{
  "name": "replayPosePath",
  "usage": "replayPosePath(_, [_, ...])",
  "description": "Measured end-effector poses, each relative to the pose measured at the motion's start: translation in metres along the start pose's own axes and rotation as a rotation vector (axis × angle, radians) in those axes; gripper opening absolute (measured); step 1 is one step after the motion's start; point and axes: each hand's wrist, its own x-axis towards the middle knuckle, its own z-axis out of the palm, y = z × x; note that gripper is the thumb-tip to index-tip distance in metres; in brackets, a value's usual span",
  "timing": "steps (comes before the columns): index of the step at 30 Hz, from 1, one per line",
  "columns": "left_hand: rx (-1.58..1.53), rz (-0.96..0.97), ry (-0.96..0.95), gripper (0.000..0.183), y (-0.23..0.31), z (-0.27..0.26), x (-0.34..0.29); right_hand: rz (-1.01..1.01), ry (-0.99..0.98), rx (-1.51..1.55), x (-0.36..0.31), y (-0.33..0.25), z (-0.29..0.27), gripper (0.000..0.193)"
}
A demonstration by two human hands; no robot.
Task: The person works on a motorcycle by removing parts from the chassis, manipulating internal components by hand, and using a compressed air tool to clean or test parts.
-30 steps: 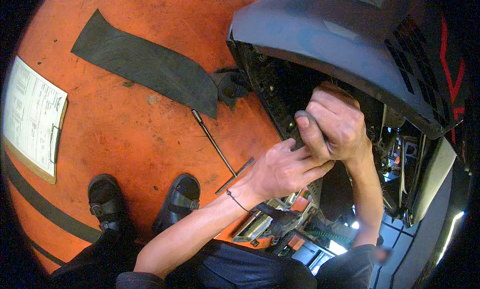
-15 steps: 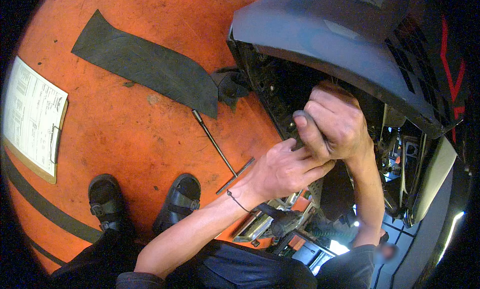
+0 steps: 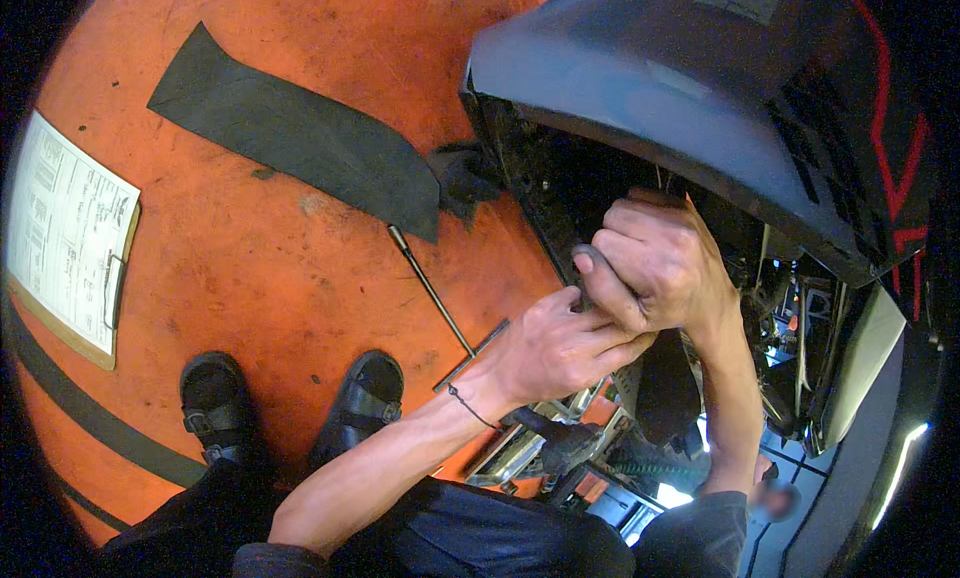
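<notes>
My right hand (image 3: 655,263) is closed in a fist under the lower edge of a grey-blue vehicle body panel (image 3: 600,88), its thumb pointing left. Just below and to its left, my left hand (image 3: 565,348) is closed too, touching the right one. A bit of something dark shows between the two hands, but the fingers hide what it is. Behind the hands lies the dark hollow under the panel (image 3: 590,168). A T-handle wrench (image 3: 432,293) lies on the orange floor (image 3: 330,268) left of my left hand.
On the floor lie a long black sheet strip (image 3: 290,128), a crumpled dark cloth (image 3: 470,183) and, at far left, a clipboard with papers (image 3: 75,238). My sandalled feet (image 3: 365,408) stand below. Mechanical parts (image 3: 540,443) and a pale panel (image 3: 860,368) are at lower right.
Both hands have shifted slightly left, still closed together; the right has also dropped a little. The right hand's wrist has turned slightly. The things on the floor stay put.
</notes>
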Motion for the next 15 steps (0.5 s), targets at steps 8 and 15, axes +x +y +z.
replayPosePath(8, [0.029, -0.003, 0.028, 0.026, 0.0018, -0.0058, 0.0029, 0.041, -0.01, 0.025, -0.0005, -0.0011, -0.0008, 0.027])
replayPosePath(15, [0.042, 0.018, 0.017, 0.026, 0.0006, -0.0041, -0.0008, 0.059, 0.1, -0.026, -0.0058, -0.0035, 0.0054, 0.027])
